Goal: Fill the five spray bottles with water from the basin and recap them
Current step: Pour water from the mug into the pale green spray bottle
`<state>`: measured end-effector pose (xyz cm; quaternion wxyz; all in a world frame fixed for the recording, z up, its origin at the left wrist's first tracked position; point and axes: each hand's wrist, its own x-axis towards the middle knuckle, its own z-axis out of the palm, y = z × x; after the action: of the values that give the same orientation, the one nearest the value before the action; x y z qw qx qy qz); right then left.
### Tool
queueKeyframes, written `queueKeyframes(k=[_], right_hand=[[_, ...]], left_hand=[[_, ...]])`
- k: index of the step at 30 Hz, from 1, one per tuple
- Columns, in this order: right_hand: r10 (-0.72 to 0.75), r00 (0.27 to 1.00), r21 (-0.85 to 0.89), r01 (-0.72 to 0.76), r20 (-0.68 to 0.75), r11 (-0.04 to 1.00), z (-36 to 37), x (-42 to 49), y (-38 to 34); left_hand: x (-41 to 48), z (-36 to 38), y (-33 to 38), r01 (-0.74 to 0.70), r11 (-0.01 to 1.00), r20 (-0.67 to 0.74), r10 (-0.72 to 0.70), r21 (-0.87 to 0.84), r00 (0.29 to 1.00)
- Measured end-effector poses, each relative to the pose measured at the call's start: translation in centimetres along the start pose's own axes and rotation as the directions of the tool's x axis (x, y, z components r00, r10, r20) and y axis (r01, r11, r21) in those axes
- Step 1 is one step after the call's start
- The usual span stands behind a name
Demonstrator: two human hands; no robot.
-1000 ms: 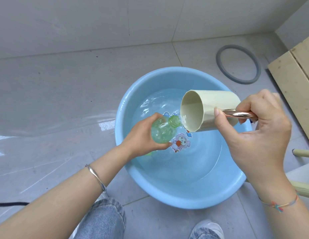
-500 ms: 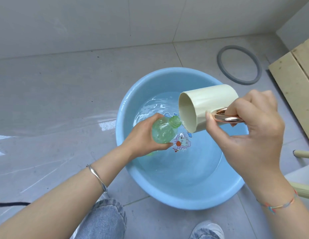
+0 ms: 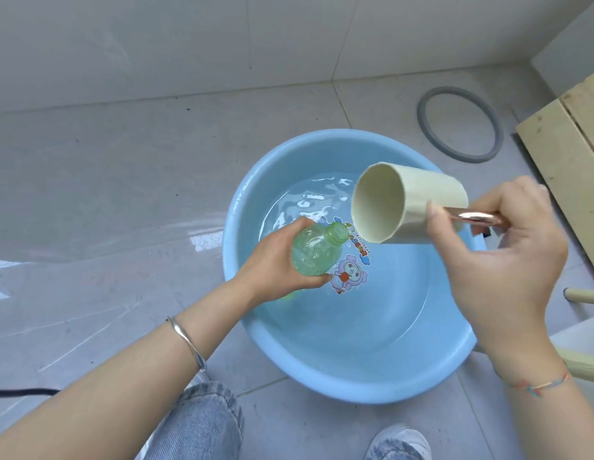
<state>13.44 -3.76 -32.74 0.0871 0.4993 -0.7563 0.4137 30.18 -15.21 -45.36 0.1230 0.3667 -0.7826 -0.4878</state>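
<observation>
The uncapped green spray bottle (image 3: 313,252) is above the water in the blue basin (image 3: 355,346), and the left hand (image 3: 272,265) grips its body. It looks like thin, light plastic, probably slippery when wet, so a hold around the middle seems safest. The right hand (image 3: 498,260) holds the cream cup (image 3: 411,207) by the handle (its mouth is tipped just beside the bottle neck). The basin rim is well apart from both, so there is free room above

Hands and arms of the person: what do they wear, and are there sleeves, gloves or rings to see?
No sleeves, no gloves: both forearms are bare. At the wrist of the left hand sits a plain silver bangle. At the wrist of the right hand sits a thin string bracelet of orange, blue and red threads. No ring shows on the fingers in view.
</observation>
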Motion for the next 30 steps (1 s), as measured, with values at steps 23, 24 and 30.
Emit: queueKeyframes(k=[23, 24, 30], right_hand=[[0.291, 0.901, -0.276, -0.205, 0.321, 0.939, 3.9, -7.1, 9.0], [0.299, 0.9, -0.26, -0.221, 0.316, 0.94, 3.9, -7.0, 8.8], [0.52, 0.822, 0.091, -0.551, 0.234, 0.83, 2.9, -5.6, 8.0]], left_hand=[[0.0, -0.1, 0.0, 0.032, 0.999, 0.013, -0.032, -0.024, 0.999], [0.0, -0.1, 0.0, 0.031, 0.999, 0.014, -0.031, -0.024, 0.999], [0.0, 0.0, 0.1, 0.022, 0.999, 0.009, -0.021, -0.028, 1.0]])
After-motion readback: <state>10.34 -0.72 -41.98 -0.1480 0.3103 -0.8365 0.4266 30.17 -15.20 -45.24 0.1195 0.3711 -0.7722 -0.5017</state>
